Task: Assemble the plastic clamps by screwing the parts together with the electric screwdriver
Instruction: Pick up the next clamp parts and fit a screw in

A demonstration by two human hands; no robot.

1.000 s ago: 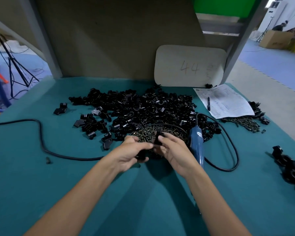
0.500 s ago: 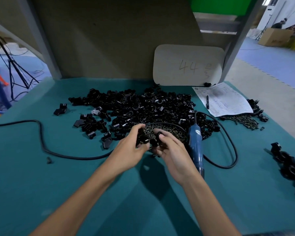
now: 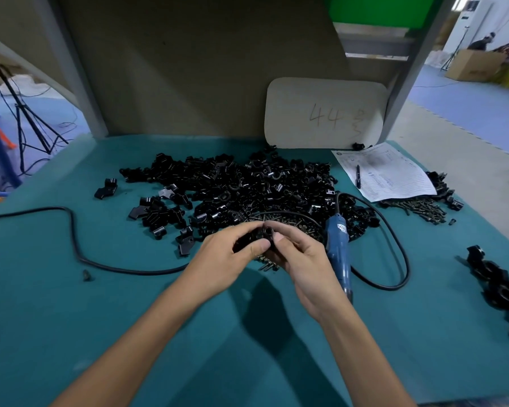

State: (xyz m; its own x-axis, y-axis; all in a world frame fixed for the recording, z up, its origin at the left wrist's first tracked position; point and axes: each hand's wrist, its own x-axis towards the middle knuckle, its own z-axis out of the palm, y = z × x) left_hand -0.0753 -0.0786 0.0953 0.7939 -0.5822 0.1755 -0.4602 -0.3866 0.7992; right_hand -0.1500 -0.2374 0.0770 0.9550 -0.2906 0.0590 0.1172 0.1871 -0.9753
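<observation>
Together, left hand (image 3: 227, 255) and right hand (image 3: 301, 259) pinch a clamp (image 3: 266, 232); board (image 3: 323, 92): "44".

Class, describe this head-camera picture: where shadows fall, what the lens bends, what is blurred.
Head view: shadow of left hand and right hand falls toward the viewer on the teal table; wide lens leans the grey posts outward; black clamp pile loses detail; right edge smeared.

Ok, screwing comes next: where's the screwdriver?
Head view: the screwdriver lies on the table, just right of the right hand, beside the screw pile.
</observation>
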